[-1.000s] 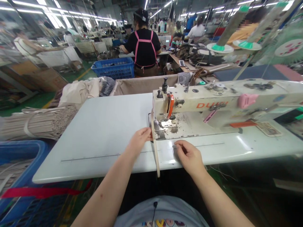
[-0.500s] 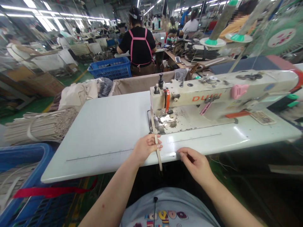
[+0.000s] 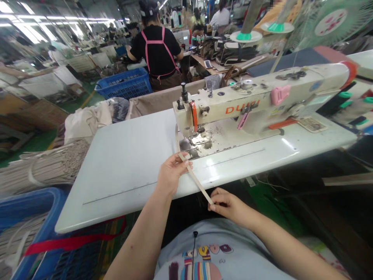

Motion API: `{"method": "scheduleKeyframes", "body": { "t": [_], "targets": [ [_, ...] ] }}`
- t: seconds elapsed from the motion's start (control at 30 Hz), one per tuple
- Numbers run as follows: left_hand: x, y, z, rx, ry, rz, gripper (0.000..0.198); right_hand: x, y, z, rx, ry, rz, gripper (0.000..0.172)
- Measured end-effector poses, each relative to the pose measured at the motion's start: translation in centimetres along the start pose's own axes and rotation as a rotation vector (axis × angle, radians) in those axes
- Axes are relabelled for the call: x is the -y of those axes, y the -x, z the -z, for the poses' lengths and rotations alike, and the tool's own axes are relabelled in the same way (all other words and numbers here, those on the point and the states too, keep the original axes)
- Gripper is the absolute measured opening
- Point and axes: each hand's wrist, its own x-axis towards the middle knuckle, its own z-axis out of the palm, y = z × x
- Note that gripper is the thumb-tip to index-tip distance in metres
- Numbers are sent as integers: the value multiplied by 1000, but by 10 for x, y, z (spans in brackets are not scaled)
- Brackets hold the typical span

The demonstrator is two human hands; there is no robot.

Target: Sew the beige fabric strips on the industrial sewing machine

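A narrow beige fabric strip (image 3: 197, 181) runs slantwise between my two hands at the front edge of the table. My left hand (image 3: 172, 171) pinches its upper part just in front of the sewing machine (image 3: 221, 109). Lower and to the right, past the table edge, my right hand (image 3: 225, 203) grips the strip's near end between thumb and fingers. Beyond my left hand, the beige band continues up beside the machine's needle end. The metal plate under the needle lies just behind my left fingertips.
The white table (image 3: 131, 147) carries a printed ruler line. At left lie a bundle of beige strips (image 3: 49, 163) and a blue crate (image 3: 55, 202) with a red strap (image 3: 72, 242). Ahead, a person in a pink-strapped apron (image 3: 157, 50) sits beside another blue basket (image 3: 125, 83).
My right hand has moved down and left and taken hold of the strip's loose end. The strip, hanging down before, is now drawn slantwise. The view has shifted slightly.
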Motion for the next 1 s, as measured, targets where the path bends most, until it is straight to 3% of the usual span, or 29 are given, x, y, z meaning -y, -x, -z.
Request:
{"method": "scheduleKeyframes", "body": {
  "t": [0.23, 0.37, 1.0],
  "targets": [
    [-3, -10, 19, -202, -42, -67, 45, 6, 18, 22, -6, -207, -155, 50],
    [-2, -14, 24, -208, -24, -83, 44, 9, 19, 24, -32, -230, -197, 54],
    [2, -15, 35, -235, 13, -113, 39, 20, 22, 30, -51, -237, -125, 43]
  ]
}}
